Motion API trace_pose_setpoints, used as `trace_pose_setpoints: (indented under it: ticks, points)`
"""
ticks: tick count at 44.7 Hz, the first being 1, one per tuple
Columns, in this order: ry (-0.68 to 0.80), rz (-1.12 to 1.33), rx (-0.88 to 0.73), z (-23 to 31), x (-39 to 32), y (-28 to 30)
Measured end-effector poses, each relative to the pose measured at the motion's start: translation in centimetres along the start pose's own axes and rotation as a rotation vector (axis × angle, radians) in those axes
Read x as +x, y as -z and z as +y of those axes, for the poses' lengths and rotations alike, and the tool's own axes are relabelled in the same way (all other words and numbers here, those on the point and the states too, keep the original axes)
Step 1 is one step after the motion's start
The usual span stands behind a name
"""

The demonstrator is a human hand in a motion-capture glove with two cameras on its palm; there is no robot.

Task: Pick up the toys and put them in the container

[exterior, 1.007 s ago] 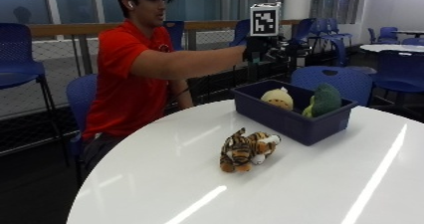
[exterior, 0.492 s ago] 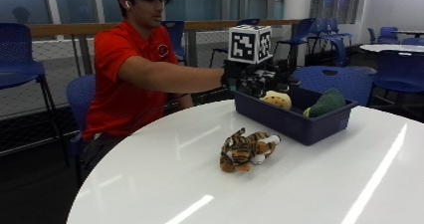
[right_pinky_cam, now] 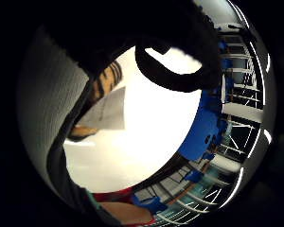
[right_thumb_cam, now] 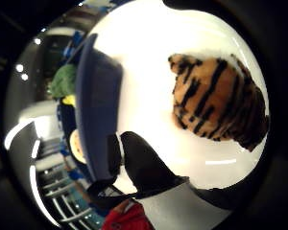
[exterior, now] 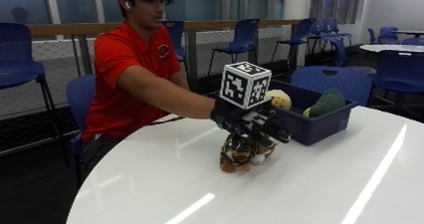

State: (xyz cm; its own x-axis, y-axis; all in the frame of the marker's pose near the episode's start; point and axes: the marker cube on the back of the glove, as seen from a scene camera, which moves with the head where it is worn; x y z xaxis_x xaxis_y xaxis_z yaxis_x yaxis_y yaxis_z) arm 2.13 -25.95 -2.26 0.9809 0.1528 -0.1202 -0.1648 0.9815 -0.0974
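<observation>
Striped plush, the tiger (exterior: pixel 242 153) lies on the white surface (exterior: pixel 318 184) at about seven o'clock from the bin (exterior: pixel 311 122), directly under the gloved hand (exterior: pixel 252 124), whose fingers (exterior: pixel 277 133) hang spread and empty; soft and light, best gripped around its body.

1. No words, numbers, brand names or signs can be read on anything in these views.
2. The person's red short-sleeved shirt (exterior: pixel 122 74) bears a small dark round emblem on the chest; whatever is inside it is too small to make out.
3. A pale flat tag (right_pinky_cam: pixel 106 111) lies against the striped orange-and-black plush tiger (exterior: pixel 242 152) in the little finger side palm view; faint marks show on it, too blurred to read.
4. The dark blue rectangular plastic container (exterior: pixel 318 122) carries no legible label.
</observation>
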Motion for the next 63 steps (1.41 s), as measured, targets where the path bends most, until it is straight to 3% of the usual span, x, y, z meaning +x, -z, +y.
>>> trace_pose_setpoints:
  ticks: [23,40,63]
  points:
    - [-0.057,0.004,-0.127,-1.4,1.3,-4.8]
    - [-0.065,-0.002,-0.117,-0.6,0.7,-5.2]
    - [-0.041,-0.030,0.111,0.5,-0.9,-5.9]
